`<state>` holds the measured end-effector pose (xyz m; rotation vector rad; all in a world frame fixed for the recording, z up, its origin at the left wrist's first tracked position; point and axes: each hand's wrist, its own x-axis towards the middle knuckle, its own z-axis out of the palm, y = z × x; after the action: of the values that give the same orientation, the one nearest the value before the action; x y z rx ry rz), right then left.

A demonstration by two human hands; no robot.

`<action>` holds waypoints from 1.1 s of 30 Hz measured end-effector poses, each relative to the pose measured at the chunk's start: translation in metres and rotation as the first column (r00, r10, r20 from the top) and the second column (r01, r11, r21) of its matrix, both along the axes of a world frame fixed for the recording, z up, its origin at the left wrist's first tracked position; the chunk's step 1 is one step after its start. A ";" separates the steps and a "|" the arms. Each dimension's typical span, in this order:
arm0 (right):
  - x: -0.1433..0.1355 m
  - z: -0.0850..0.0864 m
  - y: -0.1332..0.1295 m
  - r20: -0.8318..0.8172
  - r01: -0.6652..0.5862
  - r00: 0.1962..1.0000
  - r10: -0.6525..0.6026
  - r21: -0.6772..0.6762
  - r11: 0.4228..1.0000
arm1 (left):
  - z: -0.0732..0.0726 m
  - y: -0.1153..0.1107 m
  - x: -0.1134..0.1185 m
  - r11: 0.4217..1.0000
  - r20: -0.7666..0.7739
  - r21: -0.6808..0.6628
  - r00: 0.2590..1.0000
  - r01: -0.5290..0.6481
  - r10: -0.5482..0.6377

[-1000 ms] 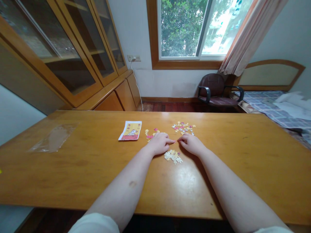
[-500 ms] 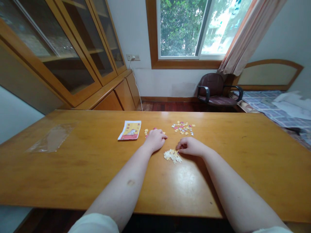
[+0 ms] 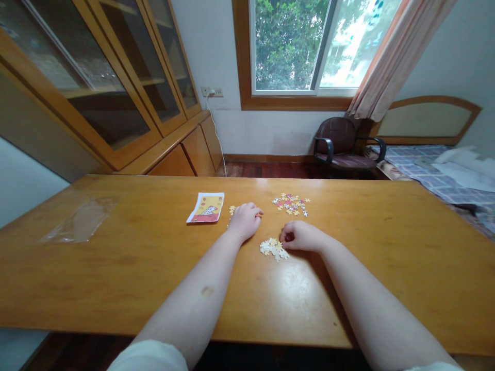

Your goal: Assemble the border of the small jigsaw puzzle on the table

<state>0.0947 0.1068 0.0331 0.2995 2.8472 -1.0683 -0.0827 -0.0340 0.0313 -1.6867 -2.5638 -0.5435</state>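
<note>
My right hand (image 3: 303, 235) is at the right edge of a small heap of jigsaw puzzle pieces (image 3: 274, 248), mostly pale backs up. Its thumb and forefinger are pinched together on a puzzle piece there. Beyond the heap, my left hand (image 3: 246, 221) rests on the table with its fingers curled down, and whatever is under them is hidden. A few yellow puzzle pieces (image 3: 232, 210) peek out at its left side. Farther back to the right lie scattered pink, yellow and white pieces (image 3: 291, 203). Left of my left hand is a picture card (image 3: 206, 208) showing a white animal on yellow and pink.
The wooden table (image 3: 154, 278) spans the view. A clear plastic bag (image 3: 83, 219) lies flat on its left side. Past the far edge stand a glass-door cabinet (image 3: 170, 129), an office chair (image 3: 340, 141) and a bed (image 3: 421, 159).
My left hand has shifted slightly, covering more of the pieces beneath it. My right hand's fingers have drawn down and closed at the heap's edge.
</note>
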 end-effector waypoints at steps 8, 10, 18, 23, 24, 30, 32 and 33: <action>-0.005 -0.015 0.014 -0.068 0.183 0.982 -0.178 0.093 0.979 | -0.004 0.000 -0.003 1.000 0.010 0.013 1.000 0.001 -0.002; -0.009 -0.018 0.013 -0.110 0.244 0.967 -0.228 0.158 0.957 | -0.003 0.001 -0.001 1.000 0.011 0.003 1.000 0.023 -0.023; -0.007 -0.014 0.010 -0.170 0.184 0.974 -0.152 0.190 0.965 | -0.002 -0.001 0.007 0.973 0.018 -0.063 0.975 0.223 -0.222; -0.005 -0.011 0.010 -0.162 0.155 0.979 -0.123 0.205 0.966 | -0.001 -0.002 0.010 0.932 0.028 -0.127 0.941 0.338 -0.338; -0.005 -0.010 0.010 -0.161 0.152 0.980 -0.120 0.205 0.967 | 0.000 -0.002 0.010 0.934 0.030 -0.131 0.943 0.333 -0.332; -0.006 -0.005 0.005 -0.156 0.113 0.984 -0.090 0.146 0.983 | 0.000 -0.001 0.001 0.970 0.043 -0.121 0.978 0.209 -0.205; -0.006 -0.004 0.002 -0.153 0.061 0.987 -0.043 0.113 0.992 | 0.000 -0.001 -0.001 0.983 0.038 -0.106 0.988 0.151 -0.148; -0.006 -0.004 0.000 -0.152 0.034 0.988 -0.018 0.099 0.995 | 0.000 -0.001 -0.002 0.987 0.033 -0.101 0.992 0.122 -0.119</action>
<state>0.0889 0.1072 0.0291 0.2750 3.0462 -0.9934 -0.0849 -0.0349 0.0309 -1.8903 -2.5618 -0.4491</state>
